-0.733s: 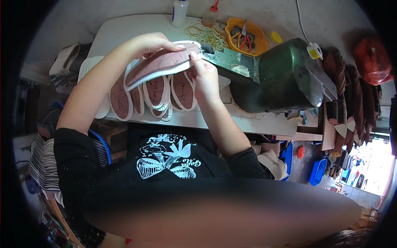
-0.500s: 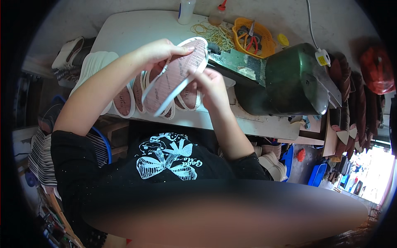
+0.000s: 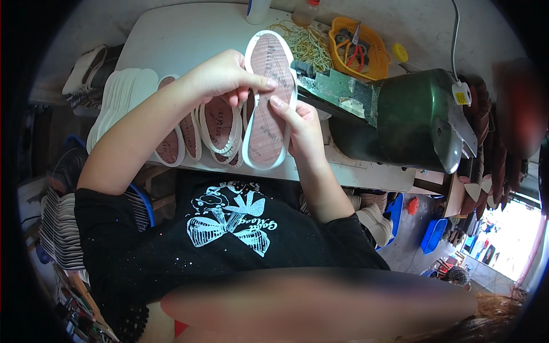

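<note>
My left hand [image 3: 229, 77] and my right hand [image 3: 304, 127] both grip a shoe sole [image 3: 269, 134] with a ribbed pinkish-brown face and a raised white rim. It is held lengthwise, above the near side of the table, its brown face toward me. My left thumb presses on its middle from the left, my right thumb just below from the right. The other fingers are partly hidden behind it. Under and left of my hands, similar brown-faced soles [image 3: 218, 124] with white rims stand in a row. White sole pieces [image 3: 123, 106] lie overlapped farther left.
A green sewing machine [image 3: 403, 117] stands right of my hands, its arm reaching close to the sole. Behind are yellowish strands [image 3: 306, 48], a yellow basket [image 3: 382, 66] with scissors and red-handled pliers, and bottles. The white table [image 3: 166, 34] ends near my body. Stacked soles [image 3: 60, 228] stand lower left.
The sole has turned from a slant to nearly upright, its face now squarely toward me. My right thumb has come onto the face, and my left thumb sits nearer the middle.
</note>
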{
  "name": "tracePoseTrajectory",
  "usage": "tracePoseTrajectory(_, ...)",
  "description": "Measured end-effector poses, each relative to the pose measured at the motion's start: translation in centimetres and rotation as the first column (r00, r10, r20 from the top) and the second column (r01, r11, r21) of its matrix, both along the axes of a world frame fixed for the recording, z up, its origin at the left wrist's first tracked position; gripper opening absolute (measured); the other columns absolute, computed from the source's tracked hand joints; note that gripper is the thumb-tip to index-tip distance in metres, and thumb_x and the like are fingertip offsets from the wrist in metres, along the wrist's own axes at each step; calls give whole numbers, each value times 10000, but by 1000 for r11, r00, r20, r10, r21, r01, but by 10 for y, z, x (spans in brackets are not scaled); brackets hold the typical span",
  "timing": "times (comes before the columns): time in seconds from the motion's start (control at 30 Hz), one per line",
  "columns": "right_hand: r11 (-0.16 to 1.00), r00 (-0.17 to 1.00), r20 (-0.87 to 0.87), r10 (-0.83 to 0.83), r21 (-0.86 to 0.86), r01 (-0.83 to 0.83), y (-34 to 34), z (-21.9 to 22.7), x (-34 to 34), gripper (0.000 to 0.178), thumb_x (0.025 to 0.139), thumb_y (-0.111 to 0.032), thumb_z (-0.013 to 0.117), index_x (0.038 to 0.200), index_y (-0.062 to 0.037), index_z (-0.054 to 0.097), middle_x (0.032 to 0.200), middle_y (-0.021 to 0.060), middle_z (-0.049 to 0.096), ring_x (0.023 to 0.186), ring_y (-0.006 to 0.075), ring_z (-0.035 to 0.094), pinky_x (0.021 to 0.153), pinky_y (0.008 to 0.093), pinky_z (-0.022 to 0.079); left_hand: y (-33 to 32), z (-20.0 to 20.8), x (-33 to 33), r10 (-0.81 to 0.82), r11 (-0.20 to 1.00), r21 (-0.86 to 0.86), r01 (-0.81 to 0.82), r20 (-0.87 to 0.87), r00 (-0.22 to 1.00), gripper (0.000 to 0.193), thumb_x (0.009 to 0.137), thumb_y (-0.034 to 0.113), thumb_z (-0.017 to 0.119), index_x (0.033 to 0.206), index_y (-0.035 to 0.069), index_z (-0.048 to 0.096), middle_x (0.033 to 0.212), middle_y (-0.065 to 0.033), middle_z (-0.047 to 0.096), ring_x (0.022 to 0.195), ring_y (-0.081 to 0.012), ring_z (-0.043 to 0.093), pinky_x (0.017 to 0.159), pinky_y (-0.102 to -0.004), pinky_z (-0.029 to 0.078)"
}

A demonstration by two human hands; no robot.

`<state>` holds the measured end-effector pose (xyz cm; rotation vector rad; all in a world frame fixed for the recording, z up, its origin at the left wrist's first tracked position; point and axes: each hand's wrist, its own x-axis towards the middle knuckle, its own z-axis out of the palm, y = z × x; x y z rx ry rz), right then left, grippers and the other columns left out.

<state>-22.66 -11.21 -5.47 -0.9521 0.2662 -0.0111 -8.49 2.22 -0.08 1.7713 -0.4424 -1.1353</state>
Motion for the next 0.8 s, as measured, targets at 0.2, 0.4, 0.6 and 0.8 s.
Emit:
tracePoseTrajectory(0.2,957,982,-153,107,-253,-144,-1,-2,-25,253,841,-199,666,961,21,636,862,58,656,756,99,604,704,248,485,-5,-6,7,132,990,-65,-125,115,985,350,749,322,750,746,0,614,514,9,535,359,-19,434,322,-153,348)
tracePoseTrajectory(0.4,983,987,-109,119,-128,-133,25,4,-28,200,855,-133,598,942,46,622,820,130,664,686,183,648,656,290,518,-16,-9,27,146,987,-93,-134,146,978,344,748,340,748,728,19,626,473,18,510,338,-22,431,321,-151,345)
tracePoseTrajectory(0.6,987,986,-47,-158,-48,156,33,8,-5,226,864,-156,576,947,51,609,842,133,659,668,181,653,585,269,533,-34,-5,67,-27,995,105,-1,266,964,514,726,507,707,710,0,624,441,3,485,332,-54,433,319,-203,355)
tracePoseTrajectory(0.8,977,975,-60,-215,-12,214,29,14,19,231,882,-209,566,936,11,610,817,96,655,654,171,648,600,258,522,-50,-8,115,-404,908,394,141,736,543,796,708,620,654,1078,-79,563,905,-207,643,803,-265,645,732,-321,522)
